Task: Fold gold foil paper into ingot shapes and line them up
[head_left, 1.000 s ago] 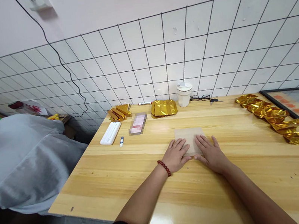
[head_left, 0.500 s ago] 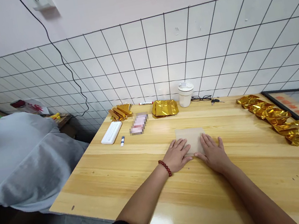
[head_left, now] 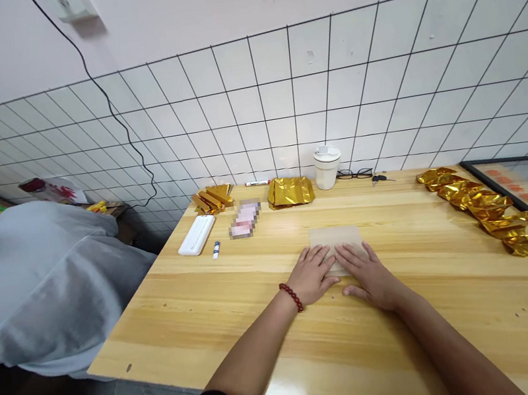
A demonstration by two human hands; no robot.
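Note:
A tan sheet of paper [head_left: 335, 235] lies flat on the wooden table [head_left: 204, 327]. Across its left part rests my left hand [head_left: 310, 275], palm down with the fingers stretched out; a red bead bracelet [head_left: 290, 297] circles that wrist. My right hand [head_left: 369, 276] lies flat over the sheet's right and near part, its fingers extended toward the middle. The fingertips of both hands are close together. Much of the sheet's near half is hidden beneath them.
Along the back stand gold foil strips [head_left: 213, 199], a marker [head_left: 258, 183], a gold foil stack [head_left: 290, 191], a white cup [head_left: 327, 166], glasses [head_left: 354, 174] and keys [head_left: 382, 178]. At left lie a white case [head_left: 196, 235] and a glue stick [head_left: 216, 250]. Twisted gold foil [head_left: 491, 208] lines the right.
My right hand has slid left over the paper, bringing its fingers close to my left hand. The left hand stays in place.

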